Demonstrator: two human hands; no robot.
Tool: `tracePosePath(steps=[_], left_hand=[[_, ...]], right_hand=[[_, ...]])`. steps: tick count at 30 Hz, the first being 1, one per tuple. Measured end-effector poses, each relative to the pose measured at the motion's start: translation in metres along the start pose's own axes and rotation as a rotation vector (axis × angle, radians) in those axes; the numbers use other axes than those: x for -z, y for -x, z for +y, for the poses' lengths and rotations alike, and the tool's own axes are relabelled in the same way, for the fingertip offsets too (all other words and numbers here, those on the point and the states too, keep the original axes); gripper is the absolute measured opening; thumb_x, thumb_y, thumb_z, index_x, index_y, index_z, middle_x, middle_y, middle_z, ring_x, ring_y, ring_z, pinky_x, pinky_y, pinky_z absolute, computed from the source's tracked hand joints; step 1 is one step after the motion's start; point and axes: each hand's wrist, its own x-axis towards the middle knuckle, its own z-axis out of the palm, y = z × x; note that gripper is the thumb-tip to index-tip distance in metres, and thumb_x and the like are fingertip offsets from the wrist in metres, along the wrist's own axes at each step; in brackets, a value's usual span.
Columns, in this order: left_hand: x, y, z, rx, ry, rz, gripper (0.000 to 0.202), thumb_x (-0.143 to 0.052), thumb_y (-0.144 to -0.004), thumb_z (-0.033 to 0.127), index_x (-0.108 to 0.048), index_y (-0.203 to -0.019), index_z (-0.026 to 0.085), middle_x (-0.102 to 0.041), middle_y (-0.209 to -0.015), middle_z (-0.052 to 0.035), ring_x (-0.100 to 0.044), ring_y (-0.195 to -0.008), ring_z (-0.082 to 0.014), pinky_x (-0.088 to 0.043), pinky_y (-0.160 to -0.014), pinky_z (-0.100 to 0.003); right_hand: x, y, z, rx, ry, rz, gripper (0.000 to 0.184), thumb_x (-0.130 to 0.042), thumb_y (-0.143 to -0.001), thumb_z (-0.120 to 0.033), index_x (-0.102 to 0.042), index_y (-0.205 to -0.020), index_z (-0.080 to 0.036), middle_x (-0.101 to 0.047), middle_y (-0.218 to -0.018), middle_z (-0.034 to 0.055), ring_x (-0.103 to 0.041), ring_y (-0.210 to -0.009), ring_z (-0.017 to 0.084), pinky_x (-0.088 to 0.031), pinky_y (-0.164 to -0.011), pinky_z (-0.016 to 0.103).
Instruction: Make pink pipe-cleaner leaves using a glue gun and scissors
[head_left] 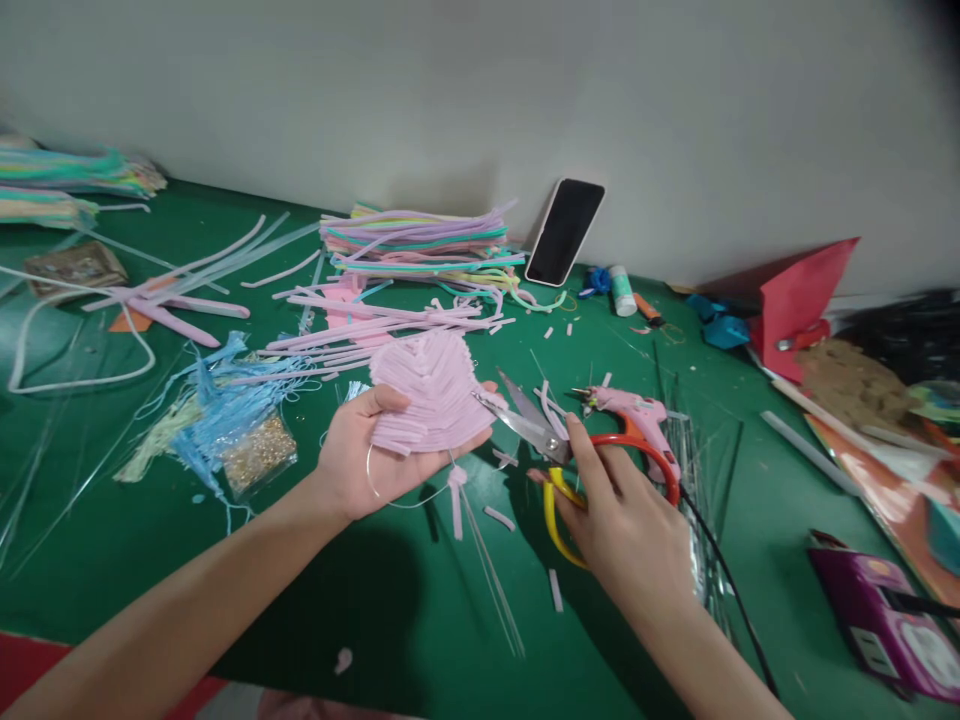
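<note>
Pale wall (337, 90) at the back; in front of it, a green bench (337, 590), well littered. Toward its rear, a thick bundle of pastel fuzzy stems (420, 245); a second bundle (67, 178) at far left. Loose pink stems (375, 330) lie scattered before the central bundle. Near right, a purple box (862, 600) with a pale dial.

Right hand (630, 515): grip wrapped round the handles of a pair of scissors (538, 434), one handle orange, one yellow. Blades parted, pointing left; one tip reaches the right edge of the pink piece (427, 390). Whether metal touches it, I cannot tell.

Left hand (349, 455): palm up over the bench, grip closed on that pink piece, thumb on top, fingers beneath. The piece is leaf-like, its ribbed rows slanting to a middle line; it lies across palm and fingers, just nearer than the loose stems.

Pink glue gun (637, 412) on its side beyond the right hand, nozzle leftward. Dark-screened phone (566, 232) leaning on the wall. Blue tassels (214, 385) heaped left of the left hand; against them, a clear packet of gold bits (259, 455). Smallest: pink offcuts (556, 590) strewn below the scissors.
</note>
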Motion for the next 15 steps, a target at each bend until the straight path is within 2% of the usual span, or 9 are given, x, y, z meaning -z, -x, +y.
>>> tracePosePath(steps=[5, 12, 15], left_hand=[[0.001, -0.002, 0.001, -0.015, 0.025, 0.01, 0.07, -0.043, -0.076, 0.012, -0.03, -0.145, 0.018, -0.056, -0.134, -0.0133, -0.045, -0.129, -0.0334, -0.024, -0.111, -0.06], [0.0, -0.003, 0.003, -0.033, 0.042, 0.021, 0.069, -0.042, -0.078, 0.012, -0.028, -0.146, 0.018, -0.055, -0.135, -0.0133, -0.046, -0.129, -0.0324, -0.026, -0.111, -0.057], [-0.001, -0.004, 0.003, -0.037, 0.035, 0.063, 0.071, -0.042, -0.077, 0.011, -0.027, -0.146, 0.018, -0.055, -0.135, -0.0128, -0.048, -0.127, -0.0323, -0.027, -0.111, -0.057]], right_hand=[[-0.005, 0.001, 0.0, -0.005, 0.022, -0.014, 0.052, -0.049, -0.093, -0.036, -0.041, -0.139, -0.012, -0.068, -0.085, 0.0066, -0.058, -0.06, 0.015, -0.038, -0.05, 0.027], [-0.008, -0.005, 0.005, 0.044, 0.039, 0.017, 0.039, -0.047, -0.094, -0.032, -0.054, -0.127, -0.011, -0.067, -0.079, 0.0041, -0.056, -0.056, 0.012, -0.036, -0.048, 0.026], [-0.012, -0.008, 0.007, 0.069, 0.018, 0.002, 0.034, -0.046, -0.094, -0.03, -0.059, -0.119, -0.011, -0.066, -0.079, 0.0051, -0.057, -0.058, 0.013, -0.035, -0.047, 0.025]])
